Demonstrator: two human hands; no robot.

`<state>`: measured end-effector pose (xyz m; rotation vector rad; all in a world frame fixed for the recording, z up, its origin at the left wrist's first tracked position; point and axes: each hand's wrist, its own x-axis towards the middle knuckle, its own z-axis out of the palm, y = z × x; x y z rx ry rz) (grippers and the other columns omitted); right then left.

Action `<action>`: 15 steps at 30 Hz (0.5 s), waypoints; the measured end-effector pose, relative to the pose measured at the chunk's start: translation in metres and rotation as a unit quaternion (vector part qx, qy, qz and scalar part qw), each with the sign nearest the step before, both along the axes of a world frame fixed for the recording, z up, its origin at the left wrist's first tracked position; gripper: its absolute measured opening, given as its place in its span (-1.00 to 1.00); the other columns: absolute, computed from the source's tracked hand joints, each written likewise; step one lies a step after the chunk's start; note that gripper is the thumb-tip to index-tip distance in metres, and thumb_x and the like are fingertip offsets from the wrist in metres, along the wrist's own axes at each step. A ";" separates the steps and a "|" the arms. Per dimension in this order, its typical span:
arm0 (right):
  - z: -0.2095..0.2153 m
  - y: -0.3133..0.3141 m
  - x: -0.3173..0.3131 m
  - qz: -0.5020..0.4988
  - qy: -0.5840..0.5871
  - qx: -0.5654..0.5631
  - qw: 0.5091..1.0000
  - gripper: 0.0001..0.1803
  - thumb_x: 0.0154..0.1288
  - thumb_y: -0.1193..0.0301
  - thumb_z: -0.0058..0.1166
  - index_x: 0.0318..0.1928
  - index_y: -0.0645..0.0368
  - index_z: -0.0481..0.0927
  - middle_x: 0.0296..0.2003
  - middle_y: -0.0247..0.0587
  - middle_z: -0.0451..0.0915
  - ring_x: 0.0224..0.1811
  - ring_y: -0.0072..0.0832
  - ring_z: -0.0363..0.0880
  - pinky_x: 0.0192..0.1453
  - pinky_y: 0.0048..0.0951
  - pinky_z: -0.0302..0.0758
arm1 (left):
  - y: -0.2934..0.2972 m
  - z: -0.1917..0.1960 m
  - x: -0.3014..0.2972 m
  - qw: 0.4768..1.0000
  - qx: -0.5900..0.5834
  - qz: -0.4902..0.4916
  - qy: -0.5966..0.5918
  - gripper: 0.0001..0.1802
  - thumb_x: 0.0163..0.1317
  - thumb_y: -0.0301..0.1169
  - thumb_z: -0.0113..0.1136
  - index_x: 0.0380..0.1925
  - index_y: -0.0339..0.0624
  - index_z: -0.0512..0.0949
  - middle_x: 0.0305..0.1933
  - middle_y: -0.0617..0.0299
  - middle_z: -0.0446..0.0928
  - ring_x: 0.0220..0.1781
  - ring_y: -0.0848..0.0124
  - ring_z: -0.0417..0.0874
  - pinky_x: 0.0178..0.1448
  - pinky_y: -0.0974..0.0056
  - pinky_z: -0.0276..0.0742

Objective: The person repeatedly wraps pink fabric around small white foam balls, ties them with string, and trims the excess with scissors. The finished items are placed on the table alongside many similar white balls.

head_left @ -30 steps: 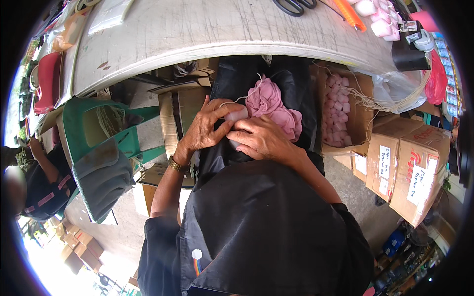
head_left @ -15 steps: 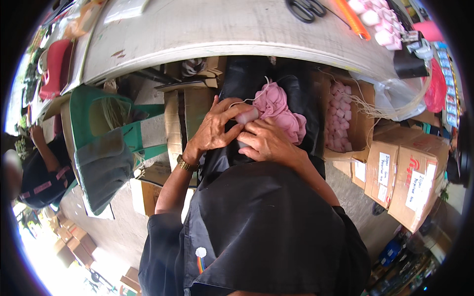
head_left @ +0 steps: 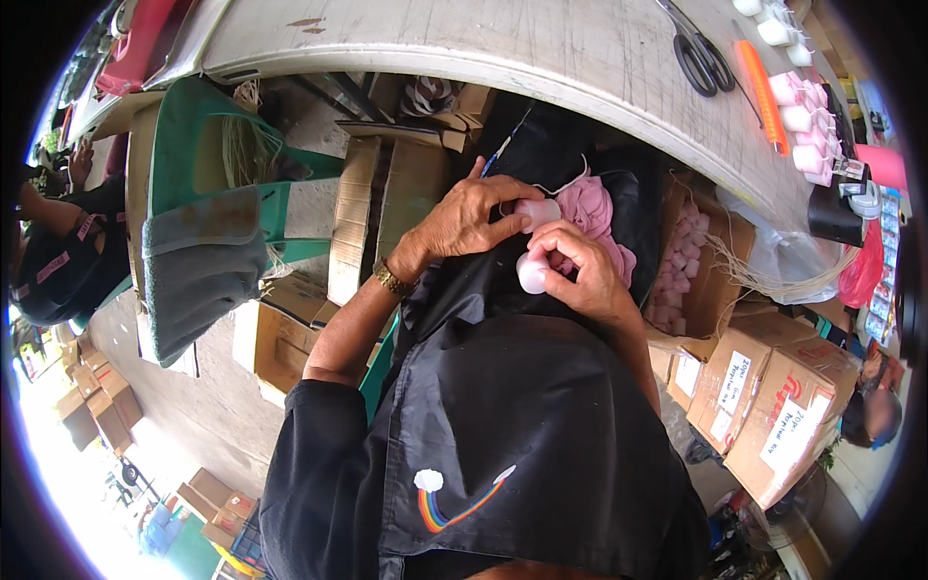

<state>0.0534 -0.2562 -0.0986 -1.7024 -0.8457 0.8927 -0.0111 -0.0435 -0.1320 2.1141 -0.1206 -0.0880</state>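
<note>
The person sits with both hands over the lap, at the edge of the desk (head_left: 541,48). The left hand (head_left: 464,217) has its grip pinched together on a small pale pink cup-like piece (head_left: 537,210), and the right hand (head_left: 580,275) curls closed around a second pink piece (head_left: 531,272) just below it; the two pieces sit close, nearly touching. Behind them a bundle of pink fabric (head_left: 594,208) lies on the black apron (head_left: 503,425). Judging by what lies about, the work is partway along: an open cardboard box (head_left: 710,237) at the right holds many similar pink pieces, and a row of finished-looking white and pink ones (head_left: 797,97) stands on the desk near black scissors (head_left: 701,58) and an orange stick (head_left: 759,87). I cannot tell whether the two held pieces are joined, since fingers cover the gap. The thin cord near the left thumb is hard to follow, and the sealed boxes (head_left: 773,406) at the right are cut off.
</note>
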 end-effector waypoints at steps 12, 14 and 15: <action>-0.005 0.003 -0.002 0.103 -0.109 -0.068 0.986 -0.65 0.08 0.31 0.22 -0.13 0.19 0.54 -0.23 -0.05 0.52 -0.13 -0.10 0.54 0.00 -0.16 0.46 | -0.007 0.003 0.005 0.971 0.203 -0.025 -0.126 -0.53 -0.01 -0.16 0.38 -0.07 -0.05 0.60 0.09 0.14 0.47 0.11 0.15 0.53 0.46 -0.46 -0.07; -0.003 0.008 -0.001 0.123 -0.148 -0.107 0.976 -0.64 0.08 0.29 0.21 -0.15 0.18 0.51 -0.26 -0.03 0.54 -0.16 -0.06 0.56 -0.05 -0.12 0.47 | -0.009 0.003 0.007 0.974 0.186 -0.030 -0.126 -0.49 -0.09 -0.30 0.44 -0.06 -0.11 0.59 0.13 0.11 0.44 0.13 0.10 0.53 0.45 -0.41 0.02; -0.002 0.010 -0.001 0.123 -0.153 -0.118 0.973 -0.64 0.07 0.27 0.22 -0.16 0.18 0.50 -0.27 -0.02 0.54 -0.19 -0.04 0.56 -0.08 -0.10 0.47 | -0.009 0.003 0.008 0.975 0.184 -0.021 -0.125 -0.49 -0.10 -0.32 0.43 -0.06 -0.12 0.59 0.13 0.10 0.44 0.15 0.10 0.52 0.46 -0.40 0.01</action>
